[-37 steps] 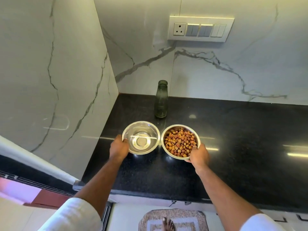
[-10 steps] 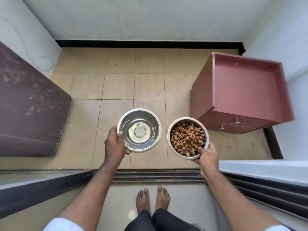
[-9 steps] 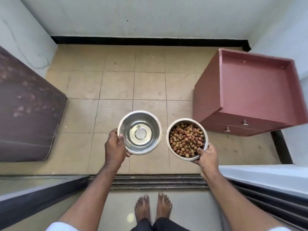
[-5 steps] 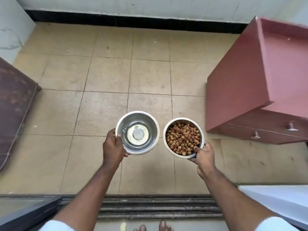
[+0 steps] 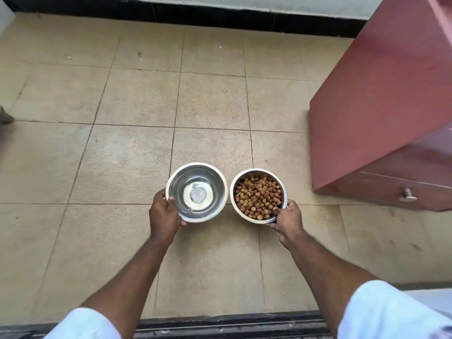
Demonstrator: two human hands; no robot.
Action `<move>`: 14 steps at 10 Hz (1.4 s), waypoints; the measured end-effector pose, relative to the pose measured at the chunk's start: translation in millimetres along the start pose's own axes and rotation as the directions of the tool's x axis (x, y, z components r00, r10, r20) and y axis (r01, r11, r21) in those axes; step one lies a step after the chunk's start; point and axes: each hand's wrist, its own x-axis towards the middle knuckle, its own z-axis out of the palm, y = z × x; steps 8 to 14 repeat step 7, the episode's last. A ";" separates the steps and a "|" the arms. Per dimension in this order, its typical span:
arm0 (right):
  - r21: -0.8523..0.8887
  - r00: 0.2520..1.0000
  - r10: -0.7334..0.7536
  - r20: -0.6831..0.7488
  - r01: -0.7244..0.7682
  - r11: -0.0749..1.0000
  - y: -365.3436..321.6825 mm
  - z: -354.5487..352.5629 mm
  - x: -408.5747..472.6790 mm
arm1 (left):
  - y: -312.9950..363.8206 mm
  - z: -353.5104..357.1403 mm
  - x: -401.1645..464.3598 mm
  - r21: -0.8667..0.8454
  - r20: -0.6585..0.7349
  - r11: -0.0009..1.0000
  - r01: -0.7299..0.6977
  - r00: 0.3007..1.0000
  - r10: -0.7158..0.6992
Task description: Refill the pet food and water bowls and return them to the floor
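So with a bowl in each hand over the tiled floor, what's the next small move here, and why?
Probably lower both bowls straight down onto the tiled floor. The left hand grips the water bowl by its rim and the right hand grips the kibble bowl, both level, beside the red cabinet. Keeping them level should avoid spills.

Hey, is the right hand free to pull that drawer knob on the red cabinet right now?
Probably not: the right hand grips the kibble bowl, so its grip is taken. The knob itself stands unobstructed.
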 end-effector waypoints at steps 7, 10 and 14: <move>-0.488 0.974 -0.219 -0.059 0.163 0.857 -0.3 5.4 13.4 | -6.1 -15.1 14.7 0.406 -0.002 0.913 -0.048 0.999 0.053; -0.488 0.974 -0.219 -0.059 0.163 0.857 -0.3 5.4 13.4 | -6.1 -15.1 14.7 0.406 -0.002 0.913 -0.048 0.999 0.053; -0.488 0.974 -0.219 -0.059 0.163 0.857 -0.3 5.4 13.4 | -6.1 -15.1 14.7 0.406 -0.002 0.913 -0.048 0.999 0.053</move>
